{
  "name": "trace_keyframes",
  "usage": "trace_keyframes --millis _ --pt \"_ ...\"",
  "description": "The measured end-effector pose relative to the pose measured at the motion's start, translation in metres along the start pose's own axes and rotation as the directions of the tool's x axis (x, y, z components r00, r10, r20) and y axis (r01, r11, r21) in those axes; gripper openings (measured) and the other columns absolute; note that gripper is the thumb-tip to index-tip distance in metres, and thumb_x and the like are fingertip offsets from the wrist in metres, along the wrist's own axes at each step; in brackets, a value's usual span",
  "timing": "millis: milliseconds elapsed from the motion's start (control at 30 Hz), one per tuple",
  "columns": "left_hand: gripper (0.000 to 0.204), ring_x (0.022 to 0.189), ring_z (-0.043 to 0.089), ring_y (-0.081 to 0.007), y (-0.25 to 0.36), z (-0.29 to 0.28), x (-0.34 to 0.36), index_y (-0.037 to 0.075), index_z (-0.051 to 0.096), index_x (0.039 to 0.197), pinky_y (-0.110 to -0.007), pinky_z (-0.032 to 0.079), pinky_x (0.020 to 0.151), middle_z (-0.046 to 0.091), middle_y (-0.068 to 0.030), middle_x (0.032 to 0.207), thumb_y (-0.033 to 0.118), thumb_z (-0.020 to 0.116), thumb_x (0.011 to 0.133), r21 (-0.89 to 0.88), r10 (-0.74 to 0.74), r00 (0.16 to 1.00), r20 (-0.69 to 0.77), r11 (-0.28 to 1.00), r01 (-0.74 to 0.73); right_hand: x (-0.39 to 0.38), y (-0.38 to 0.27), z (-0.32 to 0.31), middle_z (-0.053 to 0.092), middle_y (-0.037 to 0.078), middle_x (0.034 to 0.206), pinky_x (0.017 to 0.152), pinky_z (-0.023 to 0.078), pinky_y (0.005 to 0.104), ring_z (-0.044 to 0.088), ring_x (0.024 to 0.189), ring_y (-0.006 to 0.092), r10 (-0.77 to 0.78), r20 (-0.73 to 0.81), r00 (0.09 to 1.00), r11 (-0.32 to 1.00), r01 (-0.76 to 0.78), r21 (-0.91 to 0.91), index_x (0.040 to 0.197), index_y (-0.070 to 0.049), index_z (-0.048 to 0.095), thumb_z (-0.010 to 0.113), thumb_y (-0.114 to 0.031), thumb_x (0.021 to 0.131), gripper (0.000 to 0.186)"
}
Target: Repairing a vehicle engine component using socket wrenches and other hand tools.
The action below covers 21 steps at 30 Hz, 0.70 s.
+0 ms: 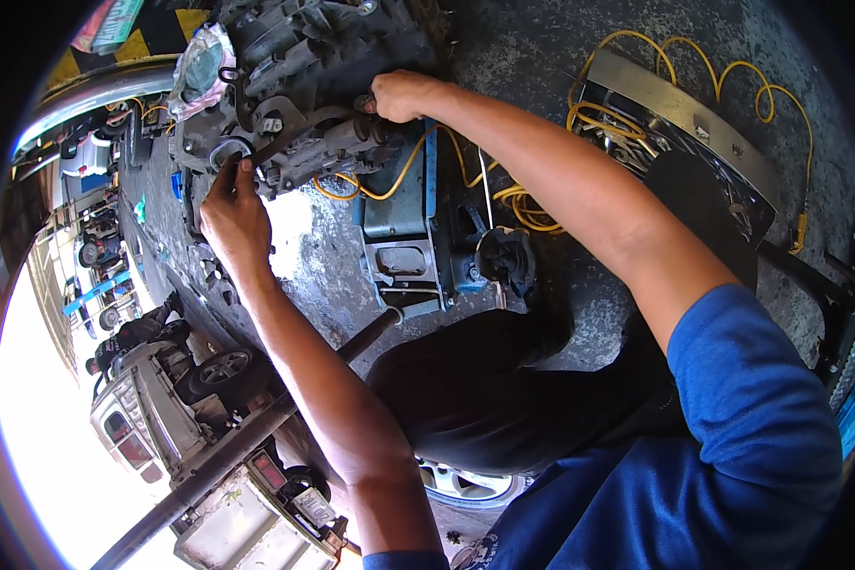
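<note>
truck, pale [150,391]: far left, beyond the working area, tail outward.
pole, dark metal [233,451]: slanting between truck and worker, passing beneath the left forearm; likely an obstacle to the feet.
left grip [236,217]: thumb and fingers drawn close at the housing's near-left edge, beside a metal ring [217,152]; whether it pinches the ring or only steadies it cannot be told.
housing, greasy metal, many-parted [323,66]: the piece under handling, top centre, ahead of both grips. the spread of the hands presumably gives control from two sides.
stand, blue [399,214]: just below the housing, perhaps placed to bear it; any contact is hidden.
hose, yellow [411,169]: looped across the stand, liable to snag.
right grip [404,97]: fingers curled in at the housing's right edge, arm extended; what they enclose, if anything, cannot be told.
tray, silver-fronted [674,114]: right, holding tools, seemingly kept within reach; a dark panel [698,204] covers part of it.
</note>
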<state>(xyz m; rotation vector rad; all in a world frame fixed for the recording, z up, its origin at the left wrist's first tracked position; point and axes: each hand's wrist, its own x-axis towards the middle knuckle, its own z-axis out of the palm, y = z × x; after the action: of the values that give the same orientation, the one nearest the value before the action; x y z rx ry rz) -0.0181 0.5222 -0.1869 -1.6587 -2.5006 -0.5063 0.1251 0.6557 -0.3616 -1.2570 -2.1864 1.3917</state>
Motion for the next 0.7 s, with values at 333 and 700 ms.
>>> trace_keyframes --millis 333,700 --pt "0.035 0.091 0.068 -0.0368 0.018 0.013 0.008 0.006 0.07 0.111 -0.043 0.05 0.081 0.07 -0.0212 0.094 0.032 0.057 0.092 -0.061 0.041 0.999 -0.014 0.997 -0.042 -0.001 0.032 0.039 0.062 0.016 0.073 0.04 0.055 0.0356 0.063 0.05 0.0253 0.226 -0.132 0.965 0.693 -0.064 0.718 0.097 0.005 0.06 0.058 -0.035 0.095 0.039" --pt "0.034 0.093 0.067 -0.0392 0.012 0.002 0.002 0.007 0.07 0.111 -0.045 0.05 0.082 0.07 -0.0208 0.097 0.03 0.056 0.091 0.034 0.015 1.0 -0.007 0.999 -0.015 -0.009 0.004 0.017 0.069 0.017 0.083 0.052 0.058 0.0432 0.068 0.063 0.0294 0.255 0.028 0.966 0.787 -0.225 0.575 0.096 0.001 0.068 0.061 -0.024 0.092 0.026"
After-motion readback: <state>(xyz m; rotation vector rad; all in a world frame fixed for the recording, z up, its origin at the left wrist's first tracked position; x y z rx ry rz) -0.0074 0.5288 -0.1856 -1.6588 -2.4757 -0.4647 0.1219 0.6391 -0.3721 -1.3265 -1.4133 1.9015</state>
